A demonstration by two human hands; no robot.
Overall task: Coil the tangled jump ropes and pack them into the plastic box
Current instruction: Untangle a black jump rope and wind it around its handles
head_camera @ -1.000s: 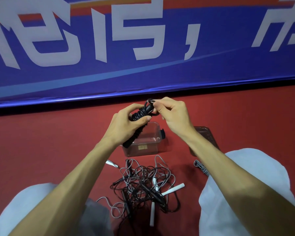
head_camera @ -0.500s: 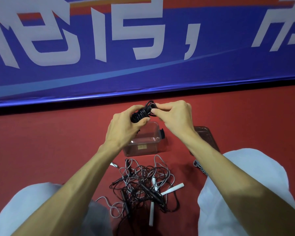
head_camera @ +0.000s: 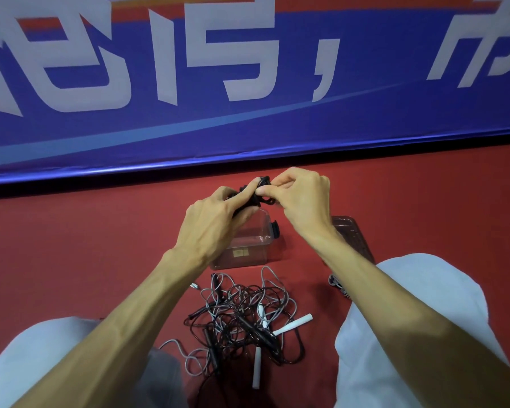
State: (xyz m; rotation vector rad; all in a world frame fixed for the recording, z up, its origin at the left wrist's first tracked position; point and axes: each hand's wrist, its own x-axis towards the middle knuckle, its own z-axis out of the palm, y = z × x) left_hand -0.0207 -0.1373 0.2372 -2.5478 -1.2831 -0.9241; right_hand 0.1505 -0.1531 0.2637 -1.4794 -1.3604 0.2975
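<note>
Left hand [head_camera: 215, 222] and right hand [head_camera: 301, 201] both pinch a coiled black rope [head_camera: 265, 199] above the open box [head_camera: 248, 256]. Judged step: securing the coil's end. Next, the bundle must go down into the box without springing loose. The box is clear, rigid and rectangular; its lid [head_camera: 354, 237] lies beside it. A tangle [head_camera: 242, 316] of thin, springy cords with white handles lies on the red floor [head_camera: 71, 245].

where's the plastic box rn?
Head view, centre: the plastic box sits on the red floor just beyond the tangled ropes, partly hidden behind the left hand, with a flat lid to its right.
</note>
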